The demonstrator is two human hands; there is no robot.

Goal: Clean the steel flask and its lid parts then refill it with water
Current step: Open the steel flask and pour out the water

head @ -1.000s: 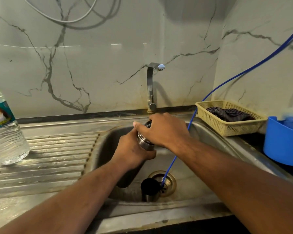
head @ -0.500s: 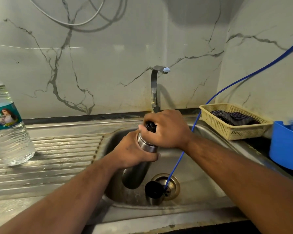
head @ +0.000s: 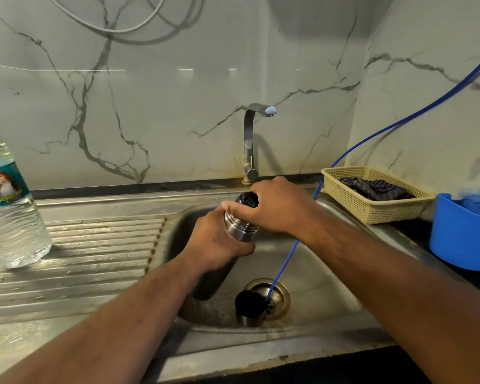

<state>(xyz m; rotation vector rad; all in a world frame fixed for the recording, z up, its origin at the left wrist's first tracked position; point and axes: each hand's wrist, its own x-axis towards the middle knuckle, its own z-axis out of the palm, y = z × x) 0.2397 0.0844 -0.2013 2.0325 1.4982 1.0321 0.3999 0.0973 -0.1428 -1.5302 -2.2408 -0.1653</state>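
Observation:
Over the sink basin (head: 330,284) I hold a steel flask (head: 240,227) tilted, its top pointing toward the tap. My left hand (head: 216,242) grips the flask's body just below the shoulder. My right hand (head: 275,209) is curled over the flask's black inner stopper (head: 247,200) at the neck. The flask's lower body is dark and partly hidden behind my left wrist. A steel cup lid (head: 250,307) with a black inside stands on the basin floor beside the drain (head: 277,289).
A steel tap (head: 251,139) rises behind the basin. A thin blue tube (head: 372,134) runs from the right wall down into the drain. A plastic water bottle (head: 9,206) stands on the ribbed drainboard (head: 81,259). A yellow basket (head: 372,198) with cloth and a blue tub (head: 463,234) sit right.
The flask has risen a little higher above the basin in both hands. My right hand stays on the stopper and has shifted, showing more of the black top.

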